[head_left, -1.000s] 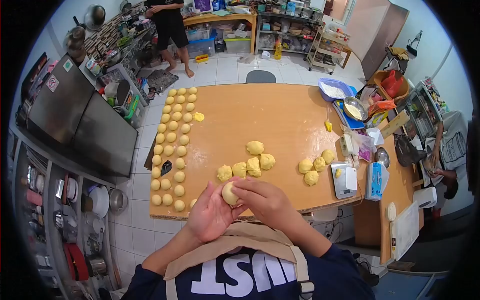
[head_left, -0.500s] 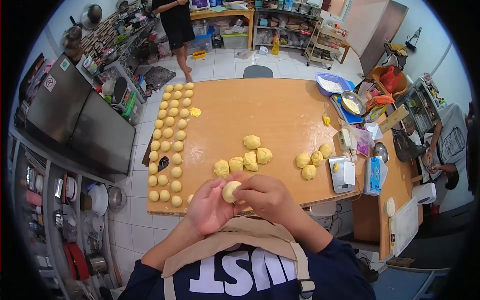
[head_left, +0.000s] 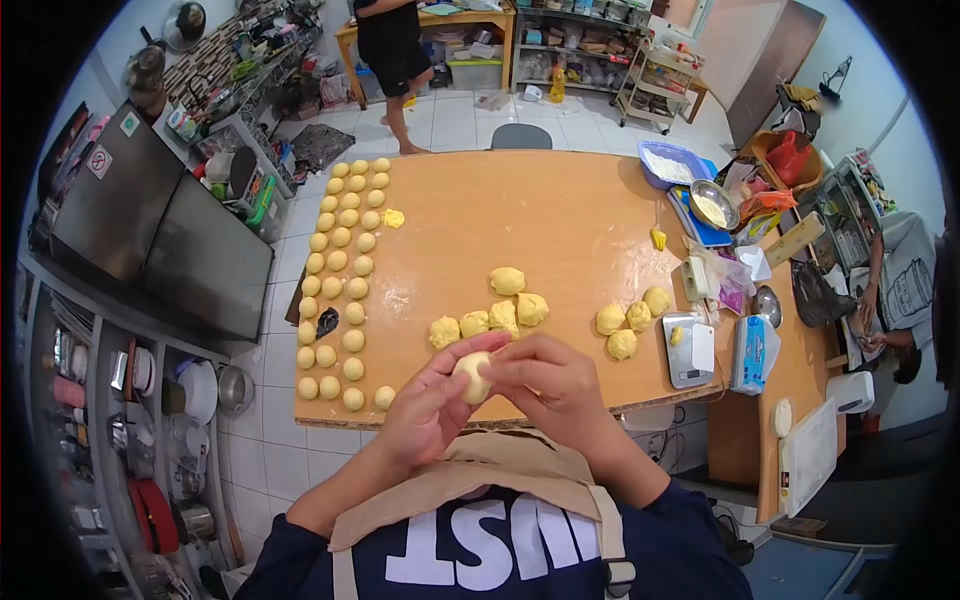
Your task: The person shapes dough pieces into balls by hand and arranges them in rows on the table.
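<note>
Head view: just below the frame's middle, the left hand and right hand are both gripping a dough ball, and pinching too hard could squash it.

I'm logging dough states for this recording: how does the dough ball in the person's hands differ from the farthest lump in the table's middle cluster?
Surface: the dough ball looks smooth, while the dough lump looks rough and uneven.
Place: the dough ball is held between the left hand and right hand; the dough lump rests on the table, untouched.
Both are yellowish.
</note>
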{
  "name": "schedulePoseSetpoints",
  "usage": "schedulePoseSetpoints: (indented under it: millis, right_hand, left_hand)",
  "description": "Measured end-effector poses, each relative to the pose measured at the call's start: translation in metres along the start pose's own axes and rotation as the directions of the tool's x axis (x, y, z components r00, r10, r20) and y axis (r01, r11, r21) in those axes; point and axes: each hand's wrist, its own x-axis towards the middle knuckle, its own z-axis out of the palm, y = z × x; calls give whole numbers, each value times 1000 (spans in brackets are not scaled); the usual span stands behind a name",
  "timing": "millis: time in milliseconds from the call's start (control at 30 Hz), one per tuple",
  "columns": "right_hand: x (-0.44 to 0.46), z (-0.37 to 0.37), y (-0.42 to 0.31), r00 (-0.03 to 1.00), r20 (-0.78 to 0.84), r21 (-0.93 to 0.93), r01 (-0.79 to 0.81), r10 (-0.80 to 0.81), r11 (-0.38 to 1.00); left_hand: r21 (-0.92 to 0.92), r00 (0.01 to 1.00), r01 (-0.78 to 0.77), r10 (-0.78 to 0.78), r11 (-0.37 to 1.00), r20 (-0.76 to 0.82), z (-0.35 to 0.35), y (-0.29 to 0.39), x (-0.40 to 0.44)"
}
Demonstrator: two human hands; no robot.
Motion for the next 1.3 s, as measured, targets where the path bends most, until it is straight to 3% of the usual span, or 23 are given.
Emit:
schedulePoseSetpoints:
  millis: [100, 200, 267, 367, 467, 567, 700, 900, 1000, 1033, 1067, 1100, 1167, 1200, 1267, 1300]
  right_hand:
    - [-8, -8, 11, 992, 106, -61, 79, -73, 995]
    - [-4, -7, 16, 988, 124, -126, 106, -90, 986]
    - [-3, 2, 17, 995, 79, -143, 73, -62, 987]
    - [-9, 9, 27, 981, 98, -215, 187, -169, 958]
    - [-15, 11, 36, 990, 74, -184, 132, -120, 974]
    - [-5, 14, 21, 991, -69, -88, -121, 115, 989]
    - [-1, 21, 29, 996, 63, -15, -69, 70, 998]
    - [-7, 56, 59, 972, 96, 79, -220, 212, 972]
    - [-25, 89, 91, 962, 113, 37, -254, 248, 967]
    - [-33, 94, 104, 955, 104, -12, -278, 278, 960]
    - [-43, 99, 119, 947, 90, -62, -304, 308, 951]
    - [-56, 103, 137, 883, 156, -20, -445, 443, 895]
    - [-86, 102, 170, 688, 297, 29, -700, 662, 714]
    - [-97, 98, 179, 647, 346, -24, -718, 680, 695]
    - [-113, 92, 189, 552, 436, -136, -740, 711, 658]
    - [-113, 92, 186, 564, 445, -195, -697, 696, 690]
  left_hand:
    - [0, 999, 33, -33, 999, -18, -3, 0, 3]
    - [-203, 977, 196, -210, 959, -50, -18, -2, 8]
    - [-214, 976, 131, -164, 968, -142, -22, -8, 9]
    - [-135, 971, 79, -107, 988, -215, -21, -11, 8]
    - [-28, 969, 49, -54, 998, -242, -22, -14, 10]
    - [88, 979, -29, 46, 996, -200, -27, -13, 10]
    - [194, 981, -39, 74, 980, -177, -37, -8, 10]
    - [-38, 934, -62, 45, 997, -354, -70, -26, 14]
    - [29, 869, 8, 7, 1000, -495, -125, -54, 16]
    - [274, 847, 118, 48, 955, -530, -145, -61, 14]
    - [494, 828, 233, 95, 838, -552, -168, -65, 10]
    - [671, 815, 343, 147, 657, -560, -190, -67, 5]
    - [948, 900, 286, 299, 141, -316, -240, -66, -10]
    - [964, 935, 223, 313, -145, -169, -257, -64, -15]
    - [941, 930, 277, 301, -195, -211, -272, -58, -16]
    - [926, 926, 305, 296, -222, -234, -276, -56, -17]
